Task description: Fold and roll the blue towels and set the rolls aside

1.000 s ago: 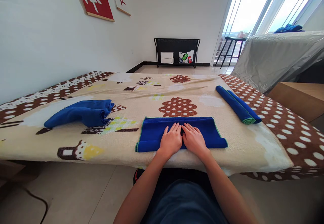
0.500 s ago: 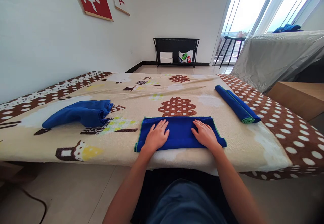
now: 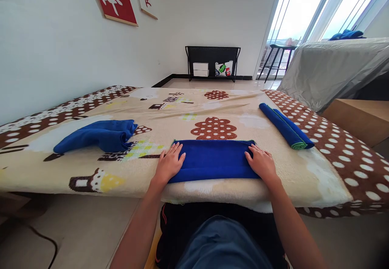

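Note:
A blue towel (image 3: 215, 160) with green edging lies folded into a flat rectangle at the bed's near edge. My left hand (image 3: 170, 161) rests flat on its left end, fingers stretched out. On the right end lies my right hand (image 3: 261, 163), also flat with its fingers extended. The side edges of the towel are partly hidden under both hands. To the right sits a rolled blue towel (image 3: 285, 126), its green-edged spiral end facing me. Over on the left is a loosely bunched blue towel (image 3: 95, 136).
A patterned cream and brown blanket (image 3: 170, 123) covers the bed. Beyond it, a black rack (image 3: 212, 53) stands against the wall. On the right are a cardboard box (image 3: 361, 117) and a plastic-covered piece of furniture (image 3: 337, 64) with blue cloth (image 3: 348, 35) on top.
Both hands have slid outward, the left to the left end of the folded towel and the right to its right end. More of the towel's middle shows. The other towels stay put.

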Motion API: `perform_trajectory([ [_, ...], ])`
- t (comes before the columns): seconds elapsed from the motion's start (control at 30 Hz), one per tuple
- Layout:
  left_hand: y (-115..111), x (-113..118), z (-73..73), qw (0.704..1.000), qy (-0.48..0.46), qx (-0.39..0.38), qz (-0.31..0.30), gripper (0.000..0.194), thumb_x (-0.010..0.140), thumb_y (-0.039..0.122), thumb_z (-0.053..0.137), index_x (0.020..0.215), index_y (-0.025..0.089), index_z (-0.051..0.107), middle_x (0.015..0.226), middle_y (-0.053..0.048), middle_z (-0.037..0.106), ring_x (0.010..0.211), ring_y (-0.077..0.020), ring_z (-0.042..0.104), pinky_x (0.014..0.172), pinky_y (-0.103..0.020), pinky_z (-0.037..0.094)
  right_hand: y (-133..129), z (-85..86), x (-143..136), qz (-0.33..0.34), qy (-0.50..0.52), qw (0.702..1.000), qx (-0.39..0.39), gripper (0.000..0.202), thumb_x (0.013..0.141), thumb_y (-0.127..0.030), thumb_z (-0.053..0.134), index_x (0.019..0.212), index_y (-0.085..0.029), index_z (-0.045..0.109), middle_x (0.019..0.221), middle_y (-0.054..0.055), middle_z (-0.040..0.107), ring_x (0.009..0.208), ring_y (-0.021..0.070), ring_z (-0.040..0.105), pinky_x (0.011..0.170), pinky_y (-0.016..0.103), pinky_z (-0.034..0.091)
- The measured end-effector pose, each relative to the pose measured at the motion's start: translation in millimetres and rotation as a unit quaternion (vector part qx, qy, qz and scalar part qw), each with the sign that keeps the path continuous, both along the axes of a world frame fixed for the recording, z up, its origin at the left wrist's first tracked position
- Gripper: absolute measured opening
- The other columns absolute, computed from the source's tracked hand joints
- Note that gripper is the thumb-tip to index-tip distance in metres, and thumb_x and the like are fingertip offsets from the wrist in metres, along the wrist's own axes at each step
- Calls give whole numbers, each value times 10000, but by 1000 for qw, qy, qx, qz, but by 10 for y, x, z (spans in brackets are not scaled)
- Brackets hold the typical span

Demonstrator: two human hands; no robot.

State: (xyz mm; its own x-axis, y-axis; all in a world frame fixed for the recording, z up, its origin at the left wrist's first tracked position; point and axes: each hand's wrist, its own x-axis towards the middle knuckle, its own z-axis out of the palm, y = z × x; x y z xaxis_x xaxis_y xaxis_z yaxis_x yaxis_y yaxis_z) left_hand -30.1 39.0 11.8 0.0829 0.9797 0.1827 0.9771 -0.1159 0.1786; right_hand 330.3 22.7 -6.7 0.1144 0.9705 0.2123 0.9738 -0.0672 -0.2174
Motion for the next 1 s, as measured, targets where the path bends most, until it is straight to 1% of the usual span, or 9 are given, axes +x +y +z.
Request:
perform_trajectory([
  [0.13, -114, -52, 56, 996, -45, 62, -37, 446, 994, 345, 360, 1343, 180, 583, 1433, -91, 564, 1364, -215, 487, 1174, -435, 325, -133, -11, 97, 4, 16, 999, 33, 443, 990, -394, 377, 1262, -159, 637, 1380, 123, 592, 1341, 237, 501, 1125, 447, 325],
  [0.23, -427, -128, 32, 978, -64, 152, -124, 379, 994, 306, 390, 1267, 196, 629, 1373, -67, 617, 1306, -188, 540, 1136, -356, 386, -356, -11, 246, 82, 53, 991, 88, 428, 988, -409, 389, 1260, -197, 642, 1379, 74, 599, 1338, 212, 503, 1146, 424, 312],
  [0.33, -812, -198, -114, 958, -36, 221, -179, 342, 953, 217, 465, 1253, 230, 630, 1374, -55, 613, 1325, -209, 516, 1121, -374, 396, -658, -57, 415, 187, 71, 973, 113, 397, 974, -419, 422, 1262, -265, 647, 1425, 26, 561, 1343, 197, 493, 1134, 400, 336],
  [0.43, -1034, -243, -299, 951, -4, 234, -201, 431, 904, 140, 491, 1310, 242, 593, 1357, -65, 622, 1305, -231, 530, 1113, -401, 391, -902, -160, 539, 220, 57, 967, 112, 390, 962, -384, 433, 1293, -308, 624, 1420, 8, 564, 1331, 196, 500, 1120, 404, 339],
  [0.5, -1044, -253, -375, 952, 3, 232, -197, 490, 890, 111, 475, 1355, 240, 556, 1360, -71, 618, 1289, -232, 541, 1117, -411, 376, -967, -222, 564, 208, 47, 969, 123, 400, 958, -353, 429, 1316, -310, 602, 1408, 10, 575, 1314, 196, 515, 1118, 413, 317],
  [0.6, -927, -223, -383, 958, -6, 233, -167, 474, 890, 88, 443, 1324, 224, 575, 1299, -82, 649, 1233, -232, 570, 1090, -411, 376, -915, -252, 505, 183, 36, 972, 143, 382, 946, -293, 428, 1272, -284, 627, 1345, 28, 623, 1257, 200, 554, 1094, 413, 305],
  [0.73, -759, -139, -282, 962, -15, 239, -131, 338, 913, 105, 445, 1162, 203, 651, 1140, -83, 704, 1108, -237, 622, 1041, -428, 367, -752, -194, 365, 163, 34, 968, 187, 345, 889, -193, 458, 1160, -235, 667, 1150, 41, 705, 1100, 199, 617, 1036, 406, 323],
  [0.83, -727, -111, -195, 959, -23, 253, -126, 252, 917, 109, 464, 1043, 200, 662, 1028, -65, 718, 1019, -229, 643, 994, -437, 352, -723, -144, 325, 171, 58, 960, 214, 295, 851, -152, 489, 1072, -224, 671, 1037, 25, 711, 1006, 193, 623, 1004, 406, 331],
  [1.0, -796, -177, -57, 964, -41, 231, -125, 272, 850, 39, 436, 887, 207, 647, 874, -27, 708, 892, -204, 629, 940, -431, 344, -843, -70, 376, 215, 109, 954, 180, 223, 851, -145, 485, 985, -216, 648, 920, 12, 689, 889, 177, 602, 947, 390, 362],
])
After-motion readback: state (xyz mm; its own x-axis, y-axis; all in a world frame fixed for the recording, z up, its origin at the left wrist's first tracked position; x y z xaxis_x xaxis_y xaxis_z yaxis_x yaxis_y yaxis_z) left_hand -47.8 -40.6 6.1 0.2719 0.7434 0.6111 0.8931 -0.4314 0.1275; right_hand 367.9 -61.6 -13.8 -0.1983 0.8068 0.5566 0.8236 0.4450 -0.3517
